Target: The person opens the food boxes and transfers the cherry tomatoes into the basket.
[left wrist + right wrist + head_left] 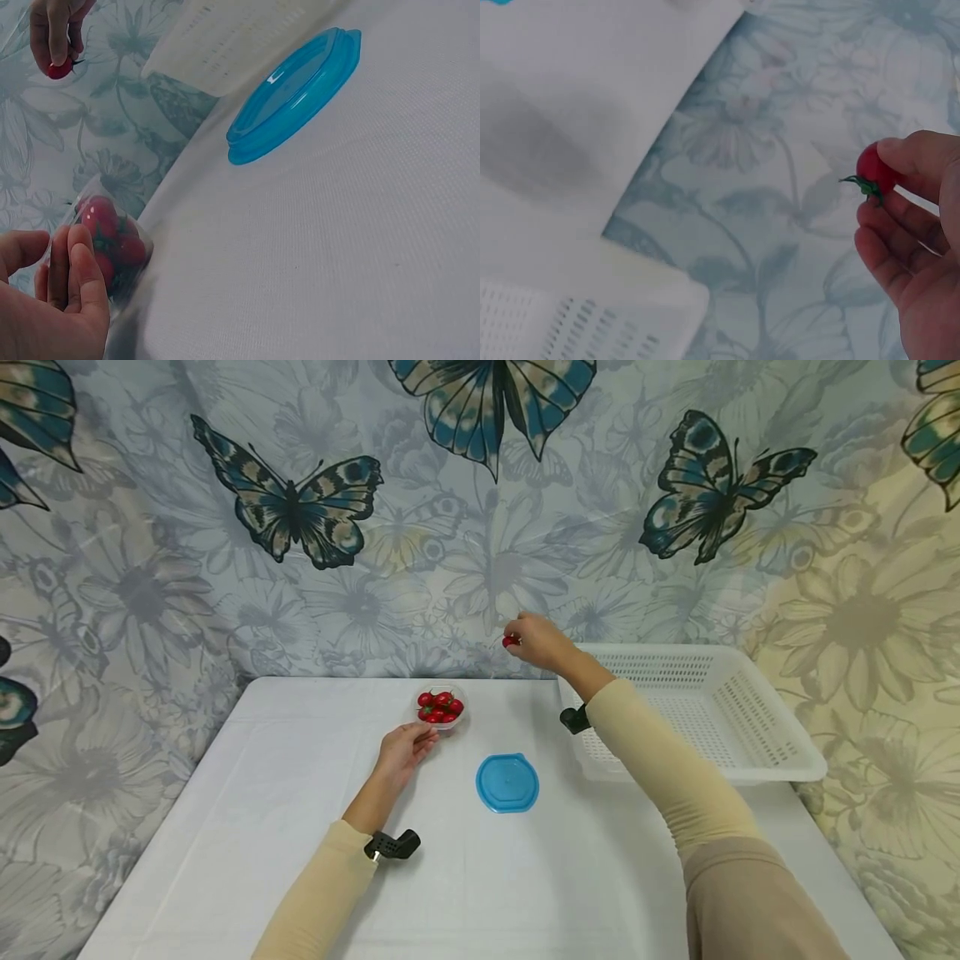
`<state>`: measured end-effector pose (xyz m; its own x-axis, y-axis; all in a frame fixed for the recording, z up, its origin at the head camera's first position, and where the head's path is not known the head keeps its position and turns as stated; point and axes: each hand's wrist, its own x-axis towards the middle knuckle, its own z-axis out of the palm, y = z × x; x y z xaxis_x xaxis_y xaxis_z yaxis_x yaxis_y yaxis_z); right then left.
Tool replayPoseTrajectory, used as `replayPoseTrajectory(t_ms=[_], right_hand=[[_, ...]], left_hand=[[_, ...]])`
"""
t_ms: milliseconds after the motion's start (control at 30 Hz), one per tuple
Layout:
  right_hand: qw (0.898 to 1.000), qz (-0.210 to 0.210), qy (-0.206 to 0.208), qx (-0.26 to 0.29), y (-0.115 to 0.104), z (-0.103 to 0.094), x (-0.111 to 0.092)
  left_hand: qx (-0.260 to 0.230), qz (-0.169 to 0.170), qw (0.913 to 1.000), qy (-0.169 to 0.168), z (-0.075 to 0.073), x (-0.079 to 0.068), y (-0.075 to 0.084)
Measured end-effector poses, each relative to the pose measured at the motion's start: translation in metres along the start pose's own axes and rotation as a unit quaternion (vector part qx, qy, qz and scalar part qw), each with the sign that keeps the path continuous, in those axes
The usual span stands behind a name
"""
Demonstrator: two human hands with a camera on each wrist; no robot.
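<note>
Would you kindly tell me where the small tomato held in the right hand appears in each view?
Head: the small tomato, held in the right hand, is near centre.
Left wrist: toward the top left corner.
Right wrist: right of centre, about mid-height.
Shared landmark: the white basket (right; top centre; bottom left, respectively).

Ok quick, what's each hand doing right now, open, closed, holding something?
Left hand: at the side of the clear container; can't tell whether its grip is closed on it.
Right hand: closed, pinching one red tomato.
</note>
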<state>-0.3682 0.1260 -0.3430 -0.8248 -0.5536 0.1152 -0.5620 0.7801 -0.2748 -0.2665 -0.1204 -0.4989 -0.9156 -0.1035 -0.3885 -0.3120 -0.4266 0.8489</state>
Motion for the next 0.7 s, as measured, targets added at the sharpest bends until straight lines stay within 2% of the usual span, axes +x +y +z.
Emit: replayPoseTrajectory(t_ms=[433,700], right_hand=[[0.999,0.036,0.023,0.007,0.03,-0.018,-0.009],[0.998,0.058,0.014,0.0,0.048,-0.024,-0.014]], left_hand=[[0.002,0.001,1.0,0.004,0.0,0.001,-0.001],[0.005,-0.004,1.0,0.004,-0.001,0.001,0.0]])
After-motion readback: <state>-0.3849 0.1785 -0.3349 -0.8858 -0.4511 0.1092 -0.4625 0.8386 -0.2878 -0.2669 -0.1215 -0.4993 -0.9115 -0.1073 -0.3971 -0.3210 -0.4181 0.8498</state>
